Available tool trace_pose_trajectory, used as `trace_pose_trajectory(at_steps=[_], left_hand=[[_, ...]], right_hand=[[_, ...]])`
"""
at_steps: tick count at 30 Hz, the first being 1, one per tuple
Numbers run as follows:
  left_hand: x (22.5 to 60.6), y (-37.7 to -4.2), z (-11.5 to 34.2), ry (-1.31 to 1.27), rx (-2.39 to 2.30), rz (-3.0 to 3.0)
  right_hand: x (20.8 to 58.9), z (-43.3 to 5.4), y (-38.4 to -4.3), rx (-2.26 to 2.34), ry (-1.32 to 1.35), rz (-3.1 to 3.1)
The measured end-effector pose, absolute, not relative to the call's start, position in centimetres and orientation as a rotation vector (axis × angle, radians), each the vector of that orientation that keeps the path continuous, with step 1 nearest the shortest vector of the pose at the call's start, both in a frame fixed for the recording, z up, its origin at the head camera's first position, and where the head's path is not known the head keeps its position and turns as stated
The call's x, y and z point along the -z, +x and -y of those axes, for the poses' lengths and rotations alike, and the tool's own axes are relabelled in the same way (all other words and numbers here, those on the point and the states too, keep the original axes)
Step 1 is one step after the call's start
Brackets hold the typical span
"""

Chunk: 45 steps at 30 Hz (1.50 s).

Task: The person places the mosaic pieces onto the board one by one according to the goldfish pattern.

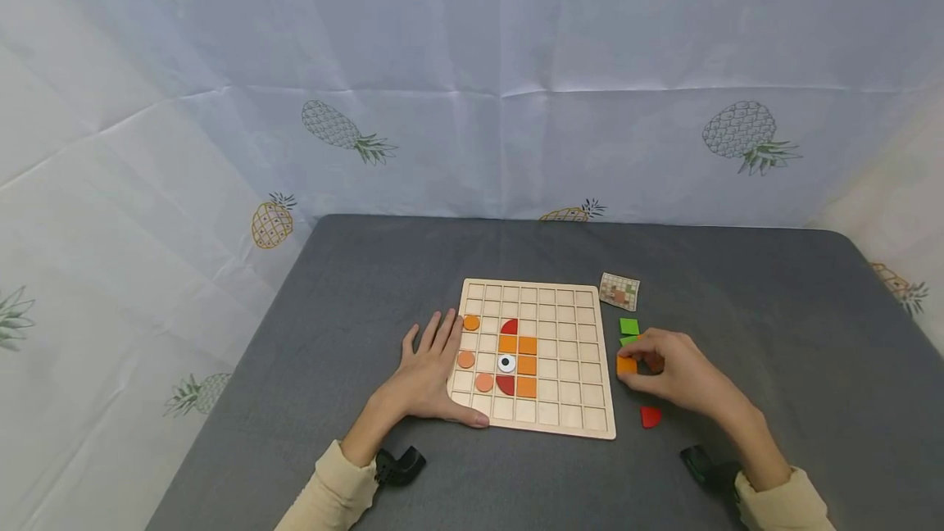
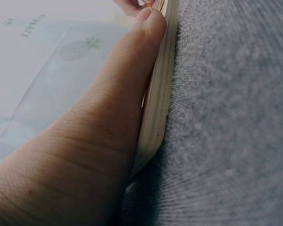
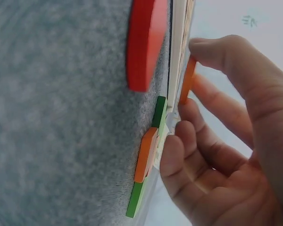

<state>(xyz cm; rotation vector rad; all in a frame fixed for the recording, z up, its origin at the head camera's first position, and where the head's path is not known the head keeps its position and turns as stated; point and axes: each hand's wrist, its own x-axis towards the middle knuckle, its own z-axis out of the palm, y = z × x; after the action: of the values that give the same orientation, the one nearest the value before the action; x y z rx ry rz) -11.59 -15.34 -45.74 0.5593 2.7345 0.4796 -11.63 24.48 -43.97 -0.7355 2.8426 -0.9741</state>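
Orange square point(image 1: 626, 365) pinched in the right hand point(image 1: 677, 364).
The board point(image 1: 565, 374) lies just to its left; the left hand point(image 1: 428, 377), spread wide, touches the board's opposite edge.

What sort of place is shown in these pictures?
Probably a screened-off indoor tabletop area: a grey table, pineapple-print cloth hanging behind it, and a wooden grid board with coloured pieces.

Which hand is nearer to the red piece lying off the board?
Right hand: just beyond the red piece, holding an orange piece. The left hand is across the board, at its near left corner.
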Motion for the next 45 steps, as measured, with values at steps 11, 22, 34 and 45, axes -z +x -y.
trace_pose_trajectory(at_steps=[11,22,34,45], left_hand=[[45.9,-11.6,15.4,0.550,-0.480,-2.733],[46.0,-11.6,15.3,0.554,-0.492,-2.734],[45.9,-11.6,15.3,0.553,-0.492,-2.729],[45.8,-11.6,15.3,0.551,-0.489,-2.735]], right_hand=[[43.4,-23.8,-12.0,1.026,-0.846,-2.960],[41.4,-21.5,-13.0,1.065,-0.816,-2.875],[40.4,-18.7,-13.8,1.087,-0.928,-2.884],[40.8,-15.6,-14.6,1.167,-0.958,-2.757]])
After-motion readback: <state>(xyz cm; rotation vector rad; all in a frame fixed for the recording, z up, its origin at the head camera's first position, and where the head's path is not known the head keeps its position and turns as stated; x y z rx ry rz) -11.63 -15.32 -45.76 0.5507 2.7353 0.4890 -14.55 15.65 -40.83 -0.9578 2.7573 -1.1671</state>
